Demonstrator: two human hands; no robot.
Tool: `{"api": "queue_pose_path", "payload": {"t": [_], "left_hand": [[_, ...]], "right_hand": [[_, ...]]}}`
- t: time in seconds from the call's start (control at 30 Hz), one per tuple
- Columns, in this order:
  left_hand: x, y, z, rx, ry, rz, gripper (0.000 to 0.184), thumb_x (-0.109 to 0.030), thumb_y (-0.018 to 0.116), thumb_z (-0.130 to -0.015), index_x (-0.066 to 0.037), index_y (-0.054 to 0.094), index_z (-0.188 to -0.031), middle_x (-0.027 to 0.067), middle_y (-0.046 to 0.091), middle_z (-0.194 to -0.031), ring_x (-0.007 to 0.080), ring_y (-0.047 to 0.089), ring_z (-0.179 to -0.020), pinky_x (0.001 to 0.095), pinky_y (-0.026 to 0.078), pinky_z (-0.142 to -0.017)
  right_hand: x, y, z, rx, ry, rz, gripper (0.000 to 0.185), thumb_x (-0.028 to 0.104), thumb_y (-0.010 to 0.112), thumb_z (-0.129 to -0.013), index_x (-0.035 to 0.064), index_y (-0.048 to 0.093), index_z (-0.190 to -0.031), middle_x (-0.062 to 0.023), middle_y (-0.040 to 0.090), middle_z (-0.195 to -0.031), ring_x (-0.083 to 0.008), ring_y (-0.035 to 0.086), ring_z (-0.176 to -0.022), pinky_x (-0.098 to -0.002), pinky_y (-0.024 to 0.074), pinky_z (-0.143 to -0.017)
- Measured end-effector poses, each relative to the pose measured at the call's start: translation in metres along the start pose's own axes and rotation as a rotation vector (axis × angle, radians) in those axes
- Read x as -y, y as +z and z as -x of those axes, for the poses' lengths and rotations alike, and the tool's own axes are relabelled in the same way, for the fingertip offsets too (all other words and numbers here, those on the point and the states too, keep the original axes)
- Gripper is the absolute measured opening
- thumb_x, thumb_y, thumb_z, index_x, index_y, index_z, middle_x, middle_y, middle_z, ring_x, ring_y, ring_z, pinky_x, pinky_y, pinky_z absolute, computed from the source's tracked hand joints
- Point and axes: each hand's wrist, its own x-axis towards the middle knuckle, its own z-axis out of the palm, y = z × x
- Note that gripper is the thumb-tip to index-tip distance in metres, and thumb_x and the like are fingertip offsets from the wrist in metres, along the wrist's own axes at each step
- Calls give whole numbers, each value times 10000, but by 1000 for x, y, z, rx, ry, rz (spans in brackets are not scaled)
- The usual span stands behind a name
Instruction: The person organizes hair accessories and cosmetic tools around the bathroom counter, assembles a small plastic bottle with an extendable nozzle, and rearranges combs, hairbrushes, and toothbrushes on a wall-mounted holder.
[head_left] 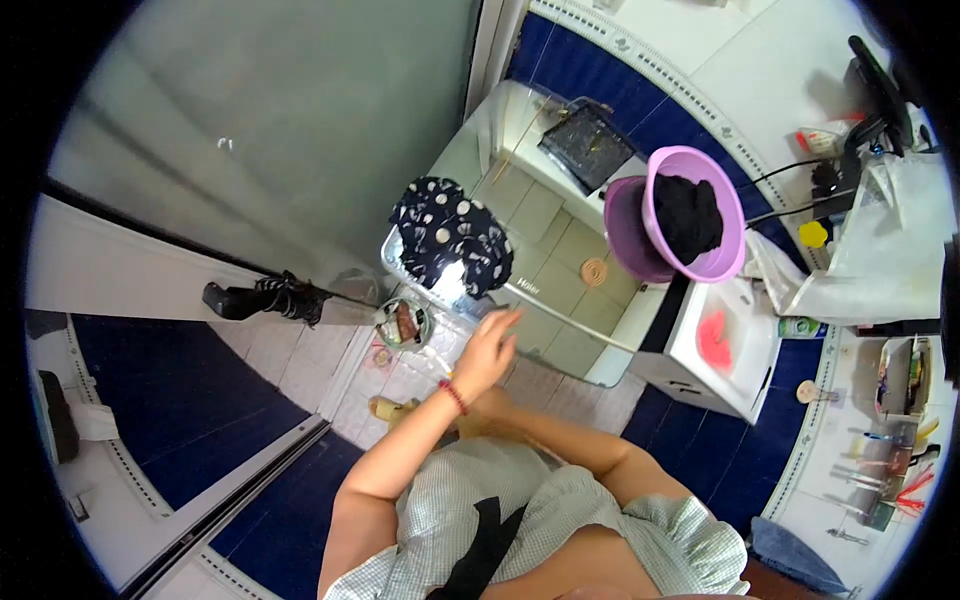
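Note:
My left hand [487, 348], with a red beaded bracelet at its wrist, is at the front edge of a glossy-lidded washing machine [560, 335] marked Haier. Its fingers are stretched out, and nothing shows in them. Lower down, my right hand [488, 408] is mostly covered by my left wrist, so its fingers do not show. A black garment with white dots [440, 222] lies bunched on the left part of the machine, just beyond my left hand.
Purple basins [738, 240], one holding black cloth [688, 215], stand at the machine's right. Beside them is a white sink [755, 345] with something pink inside. A dark tray [585, 143] sits at the back. Left are a small bin [405, 325] and a frosted door [270, 130].

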Motion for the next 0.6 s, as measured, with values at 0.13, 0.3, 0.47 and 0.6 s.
{"api": "queue_pose_path", "payload": {"t": [0.13,0.3,0.47,0.6], "left_hand": [[40,-64,109,-204,-364,87,261,-7,492,-888,-28,573,-1135,98,624,-952,180,621,-825,268,486,-757],[155,-136,236,-452,-672,310,219,-34,451,-907,-31,597,-1071,19,641,-840,102,583,-721,215,464,-622],[175,-193,277,-509,-1027,413,225,-109,435,-932,-47,604,-1067,28,642,-901,101,584,-775,230,451,-664],[212,-193,289,-547,-1134,480,219,-141,480,-927,-53,602,-1087,34,646,-933,111,592,-777,237,456,-662]], "right_hand": [[-11,6,-9,373,525,157,357,255,422,-917,-12,538,-1124,-243,624,-917,-387,624,-807,-481,484,-744],[0,46,-24,185,547,156,388,298,347,-939,-15,567,-1006,-279,619,-843,-418,618,-758,-520,473,-723],[7,98,-41,133,806,-213,293,250,409,-940,-6,551,-956,-184,612,-708,-295,620,-586,-444,504,-565],[-45,145,-46,148,896,-343,275,251,451,-934,7,538,-1026,-125,596,-660,-224,598,-513,-401,496,-478]]}}
